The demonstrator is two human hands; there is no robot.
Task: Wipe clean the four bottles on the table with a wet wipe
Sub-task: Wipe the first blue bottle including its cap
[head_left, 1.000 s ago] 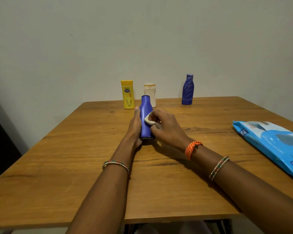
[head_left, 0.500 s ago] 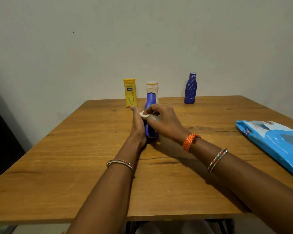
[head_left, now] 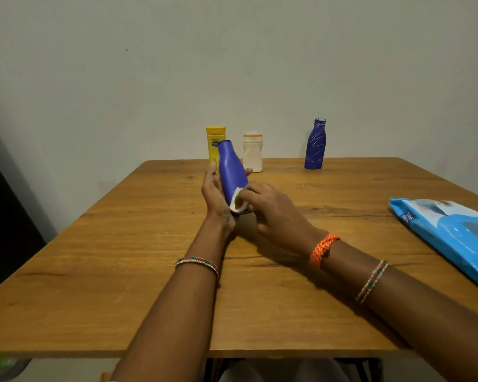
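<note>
left hand [head_left: 215, 194]: grips tilted blue bottle [head_left: 231, 172], neck toward 11 o'clock
right hand [head_left: 276, 216]: presses wet wipe [head_left: 237, 202] on bottle's base
wipes pack [head_left: 450, 235]: 3 o'clock on table [head_left: 122, 271]

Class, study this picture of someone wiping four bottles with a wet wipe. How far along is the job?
Done: nothing shows as finished.
In hand: the left hand holds the plain blue bottle tilted, while the right hand presses the wet wipe near its base.
Left: the yellow bottle, white bottle and patterned blue bottle stand at the table's far edge; whether they are wiped cannot be told.
</note>
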